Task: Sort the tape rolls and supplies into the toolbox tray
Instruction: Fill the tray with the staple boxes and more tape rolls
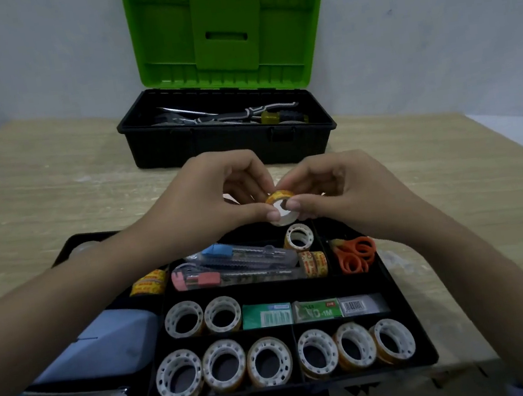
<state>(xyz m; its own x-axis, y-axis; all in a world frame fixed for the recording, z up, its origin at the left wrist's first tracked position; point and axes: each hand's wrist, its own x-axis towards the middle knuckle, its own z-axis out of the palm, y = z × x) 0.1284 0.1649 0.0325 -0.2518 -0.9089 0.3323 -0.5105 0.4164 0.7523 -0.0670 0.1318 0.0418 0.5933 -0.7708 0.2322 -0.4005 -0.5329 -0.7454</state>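
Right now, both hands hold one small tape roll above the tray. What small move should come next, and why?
Probably lower the tape roll, pinched by the left hand and right hand, into the compartment below, beside the loose roll; space shows there.

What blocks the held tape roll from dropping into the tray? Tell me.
Nothing visible. Both hands, left hand and right hand, pinch the tape roll just above the tray. Directly below, another small roll sits in that compartment, with open space beside it.

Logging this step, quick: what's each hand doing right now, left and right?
Left hand: pinching the small tape roll above the tray.
Right hand: pinching the same roll from the other side.
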